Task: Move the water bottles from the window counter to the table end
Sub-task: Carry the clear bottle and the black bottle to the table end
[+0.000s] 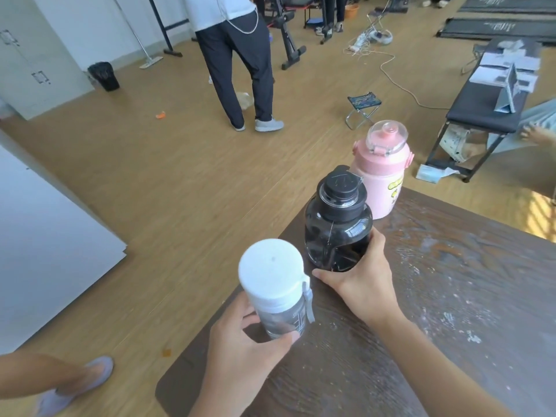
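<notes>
Three bottles stand in a row along the left edge of a dark wooden table (451, 296). Farthest is a pink bottle (380, 176) with a clear flip lid, untouched. In the middle is a big black translucent bottle (335, 224) with a black cap; my right hand (361, 281) wraps around its lower part. Nearest is a clear bottle with a white cap (275, 287); my left hand (240, 344) grips its lower body at the table edge.
A person in dark trousers (240, 64) stands on the wooden floor ahead. A small folding stool (362, 111) sits beyond the table. A black bench (487, 97) with papers is at the right. White boards (45, 236) lean at the left.
</notes>
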A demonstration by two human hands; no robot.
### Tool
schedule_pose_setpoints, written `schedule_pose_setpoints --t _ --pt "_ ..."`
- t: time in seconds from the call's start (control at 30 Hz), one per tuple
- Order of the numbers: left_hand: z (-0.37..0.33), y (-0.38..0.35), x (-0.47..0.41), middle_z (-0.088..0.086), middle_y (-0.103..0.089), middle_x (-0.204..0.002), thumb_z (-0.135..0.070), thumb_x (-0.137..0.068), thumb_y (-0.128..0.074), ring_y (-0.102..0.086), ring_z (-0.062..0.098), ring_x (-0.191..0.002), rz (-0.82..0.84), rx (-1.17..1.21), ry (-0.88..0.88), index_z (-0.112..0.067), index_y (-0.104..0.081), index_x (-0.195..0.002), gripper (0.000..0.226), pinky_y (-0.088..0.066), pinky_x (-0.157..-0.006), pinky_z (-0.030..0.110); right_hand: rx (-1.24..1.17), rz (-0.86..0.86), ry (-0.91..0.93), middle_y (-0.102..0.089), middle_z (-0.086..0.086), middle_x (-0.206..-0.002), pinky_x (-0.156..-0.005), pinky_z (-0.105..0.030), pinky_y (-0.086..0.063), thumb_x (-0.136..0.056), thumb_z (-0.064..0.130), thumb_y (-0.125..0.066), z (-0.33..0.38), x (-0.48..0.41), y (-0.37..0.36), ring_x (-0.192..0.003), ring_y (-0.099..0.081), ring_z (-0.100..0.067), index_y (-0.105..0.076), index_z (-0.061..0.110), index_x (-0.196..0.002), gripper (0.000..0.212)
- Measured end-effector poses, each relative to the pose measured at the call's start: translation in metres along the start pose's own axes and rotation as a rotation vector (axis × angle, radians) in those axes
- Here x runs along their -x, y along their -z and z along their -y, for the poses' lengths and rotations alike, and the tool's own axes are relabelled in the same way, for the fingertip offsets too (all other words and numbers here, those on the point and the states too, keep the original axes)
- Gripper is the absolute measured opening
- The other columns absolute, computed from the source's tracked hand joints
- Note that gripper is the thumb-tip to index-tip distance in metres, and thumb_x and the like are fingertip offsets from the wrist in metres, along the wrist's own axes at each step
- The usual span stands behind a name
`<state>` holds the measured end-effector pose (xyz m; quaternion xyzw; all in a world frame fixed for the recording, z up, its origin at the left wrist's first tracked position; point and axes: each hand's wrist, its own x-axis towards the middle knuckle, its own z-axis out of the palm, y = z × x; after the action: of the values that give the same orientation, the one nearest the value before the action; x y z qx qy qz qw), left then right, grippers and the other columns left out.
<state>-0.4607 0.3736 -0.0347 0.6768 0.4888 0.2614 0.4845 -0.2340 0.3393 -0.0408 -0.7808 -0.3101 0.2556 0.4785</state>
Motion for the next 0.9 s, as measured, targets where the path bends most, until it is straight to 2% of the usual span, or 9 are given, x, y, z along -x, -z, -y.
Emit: schedule_pose_setpoints --t 0.3,0.47,0.53,0.67,0.73,0.8,0.83,0.9 --pt "0.008 0.000 0.014 -0.037 -0.075 -0.113 -0.033 -0.046 -0.100 -0.069 -0.009 -0.110 -0.009 -0.024 0.020 -0.044 -0.071 -0.115 0.076 -0.053 -0.087 0.012 0.033 0.042 0.036 -0.055 0.018 -0.132 -0.104 -0.038 -0.048 -0.052 0.038 -0.097 -0.001 0.011 -0.007 -0.120 -0.059 -0.012 -0.026 0.043 -0.135 0.110" --pt "0.013 -0.001 0.015 -0.038 -0.073 -0.114 -0.027 -0.051 -0.103 -0.067 -0.010 -0.113 -0.005 -0.036 0.036 -0.045 -0.070 -0.112 0.071 -0.049 -0.078 -0.002 0.045 0.046 0.055 -0.053 0.014 -0.138 -0.105 -0.037 -0.046 -0.053 0.038 -0.097 -0.003 0.012 -0.008 -0.124 -0.056 -0.014 -0.023 0.039 -0.139 0.113" --pt "0.014 -0.001 0.015 -0.040 -0.072 -0.114 -0.027 -0.053 -0.102 -0.065 -0.011 -0.114 -0.016 -0.032 0.055 -0.047 -0.069 -0.110 0.069 -0.048 -0.078 -0.001 0.052 0.049 0.064 -0.051 0.013 -0.140 -0.105 -0.034 -0.045 -0.054 0.037 -0.097 -0.005 0.014 -0.009 -0.126 -0.055 -0.014 -0.022 0.039 -0.139 0.113" --pt "0.009 -0.004 0.020 -0.043 -0.068 -0.118 -0.023 -0.061 -0.100 -0.064 -0.009 -0.117 -0.013 -0.022 0.109 -0.054 -0.063 -0.114 0.072 -0.047 -0.099 0.014 0.022 0.088 0.085 -0.046 0.013 -0.143 -0.105 -0.023 -0.039 -0.058 0.034 -0.097 -0.010 0.014 -0.008 -0.131 -0.049 -0.006 -0.018 0.041 -0.142 0.116" --pt "0.002 -0.010 0.026 -0.046 -0.066 -0.116 -0.023 -0.062 -0.100 -0.064 -0.015 -0.111 -0.052 -0.035 0.135 -0.056 -0.060 -0.115 0.074 -0.046 -0.096 0.013 0.008 0.123 0.085 -0.042 0.014 -0.146 -0.111 -0.024 -0.037 -0.059 0.032 -0.097 -0.013 0.014 -0.005 -0.136 -0.044 -0.002 -0.017 0.040 -0.145 0.119" --pt "-0.003 -0.019 0.034 -0.028 -0.070 -0.110 -0.024 -0.056 -0.103 -0.069 -0.003 -0.096 -0.170 -0.046 0.202 -0.044 -0.059 -0.115 0.076 -0.053 -0.086 0.023 0.020 0.169 0.082 -0.033 0.014 -0.156 -0.117 -0.028 -0.033 -0.060 0.033 -0.097 -0.016 0.016 0.001 -0.144 -0.035 -0.001 -0.010 0.036 -0.155 0.128" --pt "-0.007 -0.024 0.039 -0.015 -0.069 -0.101 -0.025 -0.053 -0.104 -0.066 0.004 -0.086 -0.240 -0.083 0.243 -0.033 -0.059 -0.108 0.072 -0.053 -0.080 0.028 0.028 0.188 0.075 -0.027 0.014 -0.161 -0.119 -0.028 -0.030 -0.062 0.034 -0.096 -0.018 0.019 0.007 -0.147 -0.030 0.000 -0.004 0.035 -0.158 0.132" --pt "-0.009 -0.035 0.051 0.000 -0.058 -0.072 -0.026 -0.051 -0.104 -0.055 0.011 -0.063 -0.310 -0.197 0.264 -0.021 -0.050 -0.081 0.062 -0.044 -0.066 0.027 0.051 0.202 0.058 -0.019 0.013 -0.166 -0.118 -0.026 -0.025 -0.068 0.036 -0.092 -0.023 0.026 0.023 -0.150 -0.023 -0.001 0.001 0.034 -0.160 0.131"
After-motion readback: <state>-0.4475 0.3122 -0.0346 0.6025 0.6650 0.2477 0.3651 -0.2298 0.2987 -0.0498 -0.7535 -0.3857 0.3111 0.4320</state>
